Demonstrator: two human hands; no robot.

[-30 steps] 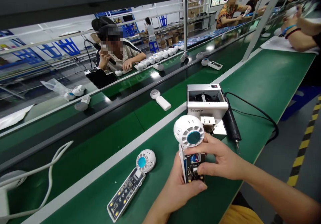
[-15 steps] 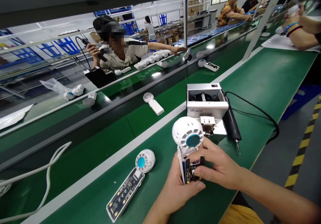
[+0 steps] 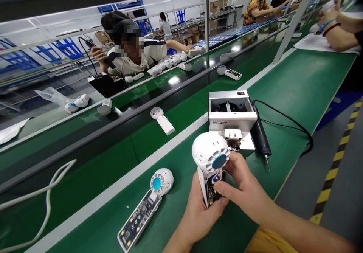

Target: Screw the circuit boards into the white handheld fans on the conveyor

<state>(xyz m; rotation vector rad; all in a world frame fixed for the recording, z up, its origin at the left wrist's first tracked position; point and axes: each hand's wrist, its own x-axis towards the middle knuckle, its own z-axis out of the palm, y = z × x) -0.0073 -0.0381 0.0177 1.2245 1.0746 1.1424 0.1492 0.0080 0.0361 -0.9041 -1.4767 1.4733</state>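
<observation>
A white handheld fan (image 3: 210, 151) with a round head and a blue disc is held upright before me, its handle open on a dark circuit board (image 3: 212, 192). My left hand (image 3: 198, 211) is wrapped round the handle from below, thumb across its front. My right hand (image 3: 244, 188) is closed on the fan from the right, with the thumb on the board near red and blue wires at the neck. Its other fingers are partly hidden behind the head. To the left a second fan (image 3: 161, 181) lies on the green bench, its circuit board showing.
A silver screw feeder (image 3: 232, 120) stands behind the held fan, a black electric screwdriver (image 3: 260, 135) beside it. Another white fan (image 3: 165, 124) lies on the conveyor belt (image 3: 136, 143). A white cable (image 3: 49, 196) loops at left. Co-workers sit across and to the right.
My right thumb and fingers have shifted on the handle, and wires now show at the neck. The fan on the belt has moved left. The co-worker opposite has drawn an arm back with a fan.
</observation>
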